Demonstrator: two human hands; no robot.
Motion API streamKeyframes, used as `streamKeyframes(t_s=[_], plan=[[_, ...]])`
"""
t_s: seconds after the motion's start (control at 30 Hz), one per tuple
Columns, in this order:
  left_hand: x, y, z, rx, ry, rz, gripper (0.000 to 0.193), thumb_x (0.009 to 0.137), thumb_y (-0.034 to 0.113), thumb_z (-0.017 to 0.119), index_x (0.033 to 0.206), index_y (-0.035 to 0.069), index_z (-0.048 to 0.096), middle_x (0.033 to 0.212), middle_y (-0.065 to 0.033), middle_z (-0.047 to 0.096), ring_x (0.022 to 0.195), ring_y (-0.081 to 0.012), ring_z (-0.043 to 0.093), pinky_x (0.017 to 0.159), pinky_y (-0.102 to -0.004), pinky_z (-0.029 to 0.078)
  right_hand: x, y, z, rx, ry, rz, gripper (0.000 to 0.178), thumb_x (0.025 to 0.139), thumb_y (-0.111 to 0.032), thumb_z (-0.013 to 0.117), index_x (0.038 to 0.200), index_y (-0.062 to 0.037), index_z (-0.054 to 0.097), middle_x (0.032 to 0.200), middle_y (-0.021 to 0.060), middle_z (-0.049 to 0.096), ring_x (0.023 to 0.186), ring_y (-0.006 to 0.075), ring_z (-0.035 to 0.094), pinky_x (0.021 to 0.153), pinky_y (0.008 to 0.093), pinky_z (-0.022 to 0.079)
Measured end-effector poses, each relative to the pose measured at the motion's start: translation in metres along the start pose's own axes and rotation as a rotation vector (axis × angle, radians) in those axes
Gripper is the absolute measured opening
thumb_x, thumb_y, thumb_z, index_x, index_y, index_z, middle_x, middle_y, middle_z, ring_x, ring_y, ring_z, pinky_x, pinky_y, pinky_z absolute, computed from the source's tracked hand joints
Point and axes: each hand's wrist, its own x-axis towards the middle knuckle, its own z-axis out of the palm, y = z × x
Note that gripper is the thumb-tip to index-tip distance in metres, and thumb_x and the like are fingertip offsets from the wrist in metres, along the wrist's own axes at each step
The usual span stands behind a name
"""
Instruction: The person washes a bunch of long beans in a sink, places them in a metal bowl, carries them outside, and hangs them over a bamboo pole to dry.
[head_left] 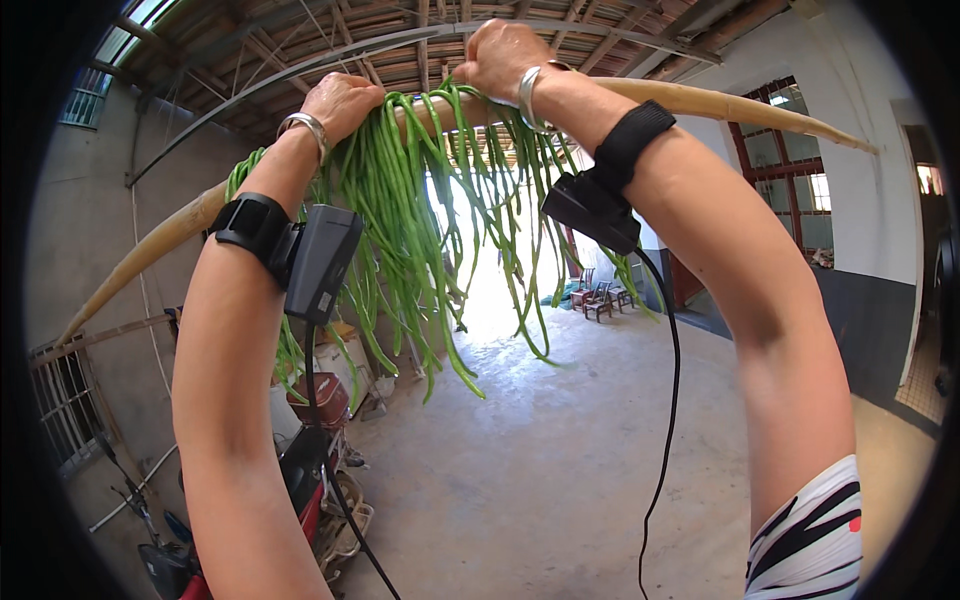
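Note:
Long green beans point(400, 190) hang in a thick bunch over a pale bamboo pole point(690, 98) raised overhead, their lower ends dangling free at uneven lengths. At the bunch's left, my left hand point(342, 103) is closed against the beans where they bend over the pole. Higher up and to the right, my right hand point(505, 60) has its fingers pinched together on bean tops at the pole. The fingertips of both hands are partly hidden. More beans drape along the pole behind each wrist.
Small wooden chairs point(600, 300) stand far back on the concrete floor point(540, 460). A red motorcycle point(325, 490) is parked at the lower left. Black cables point(672, 400) hang from the devices strapped to my forearms. A barred window point(785, 165) is at the right.

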Motion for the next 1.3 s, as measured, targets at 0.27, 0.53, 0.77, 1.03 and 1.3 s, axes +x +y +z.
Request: streamKeyframes(t_s=[0.27,0.53,0.77,1.03,1.3], plan=[[-0.004,-0.009,0.006,-0.201,0.020,0.039,0.024,0.079,0.016,0.045,0.093,0.005,0.061,0.094,-0.0077,0.061,0.088,-0.0193,0.058,0.080,-0.0263,0.044,-0.028,-0.020,-0.047,0.268,0.204,-0.186,0.027,0.068,-0.026,0.051,0.062,-0.0014,0.061,0.068,0.0184,0.059,0.069,0.0310,0.059,0.064,0.0387,0.047],[-0.004,-0.026,-0.015,-0.361,0.064,0.155,0.044,0.077,0.040,0.044,0.086,0.001,0.063,0.089,-0.0089,0.062,0.083,-0.0166,0.055,0.077,-0.0306,0.039,-0.041,-0.028,-0.057,0.541,-0.124,-0.434,0.052,0.073,-0.050,0.052,0.066,0.0014,0.059,0.058,0.0135,0.056,0.056,0.0213,0.055,0.054,0.0334,0.042],[0.011,-0.033,0.006,-0.343,-0.084,0.156,0.037,0.086,0.031,0.041,0.107,0.003,0.054,0.096,-0.0067,0.059,0.086,-0.0099,0.054,0.075,-0.0224,0.042,0.014,-0.014,-0.036,1.298,-0.805,-0.238,0.068,0.075,-0.065,0.039,0.101,-0.0039,0.054,0.098,0.0094,0.056,0.093,0.0181,0.050,0.085,0.0301,0.035],[0.001,-0.040,0.007,-0.166,0.006,0.295,0.028,0.084,0.018,0.039,0.098,-0.001,0.053,0.095,-0.0078,0.057,0.086,-0.0165,0.055,0.078,-0.0242,0.042,0.038,-0.021,0.020,0.786,-0.292,-0.304,0.054,0.081,-0.051,0.044,0.103,-0.0030,0.055,0.102,0.0132,0.057,0.093,0.0211,0.054,0.081,0.0326,0.040],[0.002,-0.057,0.004,0.229,0.076,0.645,0.026,0.081,0.011,0.036,0.092,-0.004,0.054,0.099,-0.0138,0.056,0.091,-0.0244,0.054,0.081,-0.0280,0.041,0.020,-0.039,0.023,0.355,-0.448,-0.269,0.049,0.082,-0.046,0.040,0.103,-0.0042,0.054,0.088,0.0095,0.058,0.077,0.0176,0.057,0.071,0.0288,0.044]])
